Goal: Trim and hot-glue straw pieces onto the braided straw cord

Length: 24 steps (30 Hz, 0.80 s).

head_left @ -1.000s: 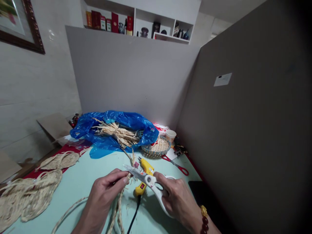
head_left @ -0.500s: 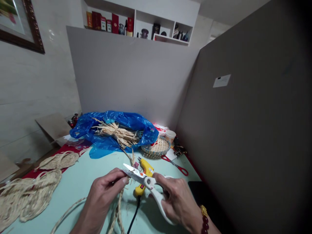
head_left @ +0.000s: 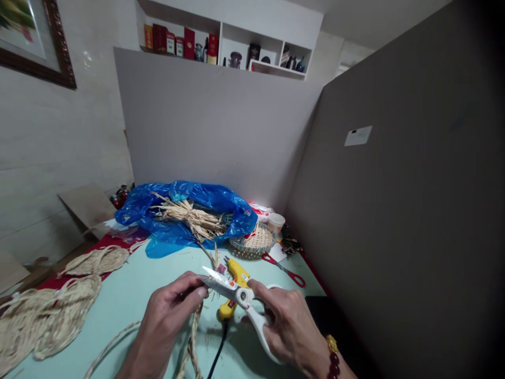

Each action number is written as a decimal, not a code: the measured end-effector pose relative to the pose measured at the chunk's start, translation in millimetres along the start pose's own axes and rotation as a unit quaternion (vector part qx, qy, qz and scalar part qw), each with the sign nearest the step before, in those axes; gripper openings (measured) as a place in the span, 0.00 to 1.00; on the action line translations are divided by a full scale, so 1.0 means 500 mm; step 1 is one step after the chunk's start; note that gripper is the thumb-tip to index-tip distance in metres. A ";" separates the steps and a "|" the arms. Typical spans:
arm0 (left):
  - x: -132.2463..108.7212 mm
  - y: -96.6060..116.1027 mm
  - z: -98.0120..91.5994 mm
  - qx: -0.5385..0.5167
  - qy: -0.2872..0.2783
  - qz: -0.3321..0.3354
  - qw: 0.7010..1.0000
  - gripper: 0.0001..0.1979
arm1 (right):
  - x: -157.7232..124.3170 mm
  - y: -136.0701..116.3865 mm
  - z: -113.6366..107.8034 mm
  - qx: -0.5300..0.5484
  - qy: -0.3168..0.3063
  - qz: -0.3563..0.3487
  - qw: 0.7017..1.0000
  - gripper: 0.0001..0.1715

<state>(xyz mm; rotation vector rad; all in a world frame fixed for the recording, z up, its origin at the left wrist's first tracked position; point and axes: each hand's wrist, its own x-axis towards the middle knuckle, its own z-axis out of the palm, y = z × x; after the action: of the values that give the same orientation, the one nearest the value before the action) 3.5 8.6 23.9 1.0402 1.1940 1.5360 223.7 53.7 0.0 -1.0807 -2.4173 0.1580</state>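
White-handled scissors [head_left: 252,309] are gripped in my right hand [head_left: 290,318], their blades slightly parted and pointing left. My left hand [head_left: 169,310] pinches the end of a braided straw cord [head_left: 192,339] with thumb and fingers, right at the blade tips. From there the cord hangs down towards the bottom edge of the view. The pinched end is mostly hidden by the fingers and blades. Behind the scissors, a yellow glue gun [head_left: 238,271] lies on the table, its black cable running towards me.
A blue plastic bag [head_left: 213,192] holds a bundle of dry husks [head_left: 193,213] at the back. Beside it stand a woven basket [head_left: 256,242] and a cup [head_left: 276,221]. Red-handled scissors [head_left: 284,269] lie to the right. Woven straw soles [head_left: 67,316] rest at left. Grey partitions [head_left: 221,121] enclose the table.
The scissor blades have closed slightly around the cord's end. Both hands stay nearly in place, and the whole view has shifted a little.
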 end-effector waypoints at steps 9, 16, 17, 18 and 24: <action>-0.026 0.016 0.013 -0.145 -0.075 -0.144 0.976 0.09 | 0.019 -0.009 -0.008 0.338 0.021 0.158 0.928 0.15; -0.025 -0.010 0.013 -0.161 -0.144 -0.230 0.949 0.08 | 0.027 -0.044 -0.010 0.642 0.004 0.219 0.735 0.36; -0.026 -0.014 0.014 -0.160 -0.142 -0.239 0.947 0.09 | 0.026 -0.049 -0.008 0.659 0.002 0.214 0.721 0.36; -0.028 -0.016 0.017 -0.155 -0.142 -0.244 0.947 0.09 | 0.025 -0.054 -0.006 0.672 0.003 0.209 0.711 0.36; -0.030 -0.026 0.026 -0.059 -0.160 -0.216 0.961 0.14 | 0.019 -0.069 0.007 0.679 0.040 0.193 0.707 0.34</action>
<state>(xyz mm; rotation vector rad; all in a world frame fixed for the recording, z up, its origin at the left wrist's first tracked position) 21.8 -1.2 12.0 0.8410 1.0055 1.0390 193.5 37.4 10.5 -0.7077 -1.2288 1.6521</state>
